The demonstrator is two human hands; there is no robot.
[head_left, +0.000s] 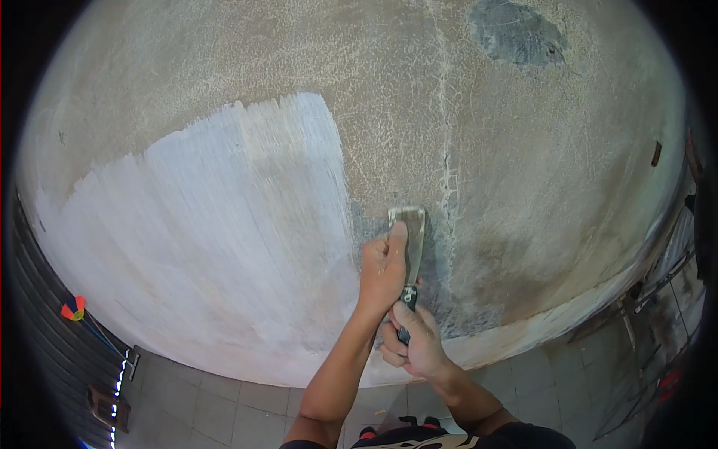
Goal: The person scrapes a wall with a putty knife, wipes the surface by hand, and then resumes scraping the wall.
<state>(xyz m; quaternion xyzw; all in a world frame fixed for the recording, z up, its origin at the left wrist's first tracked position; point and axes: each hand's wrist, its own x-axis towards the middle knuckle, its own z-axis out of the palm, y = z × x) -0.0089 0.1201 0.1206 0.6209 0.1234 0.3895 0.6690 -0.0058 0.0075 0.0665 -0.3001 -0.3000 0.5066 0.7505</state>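
A putty knife (416, 251) with a flat metal blade and a dark handle is held against a weathered wall (389, 150), its blade edge pointing up. My left hand (384, 269) grips the blade, thumb pressed along its face and the other fingers curled. Just below, my right hand (420, 344) is wrapped around the handle. Whitish residue shows along the blade's top edge. To the left of the knife the wall carries a brushed white coat (247, 202); around the blade the surface is bare, grey and cracked.
A dark grey patch (517, 34) marks the wall's upper right. Grey floor tiles (217, 408) run along the wall's foot. Corrugated metal sheeting (45, 299) stands at left, near a red and yellow object (73, 307). Assorted items crowd the right edge.
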